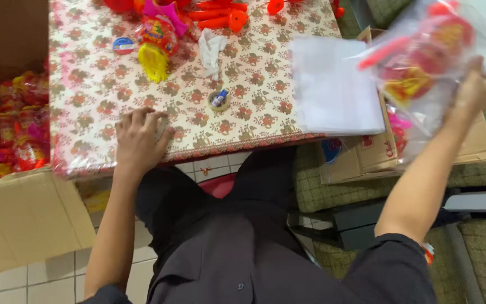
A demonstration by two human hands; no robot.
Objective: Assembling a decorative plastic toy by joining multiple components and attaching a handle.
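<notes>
A table [97, 84] under a floral cloth fills my view, with tiled floor below. At far left, an open cardboard box [23, 214] holds bright wrapped toys. My left hand [139, 141] rests on the table's near edge, fingers curled, holding nothing. Further right lie a tape roll [219, 100] and a stack of clear bags [336, 84]. My right hand [476, 87] grips a bagged red toy [423, 56] above another carton [473, 141].
</notes>
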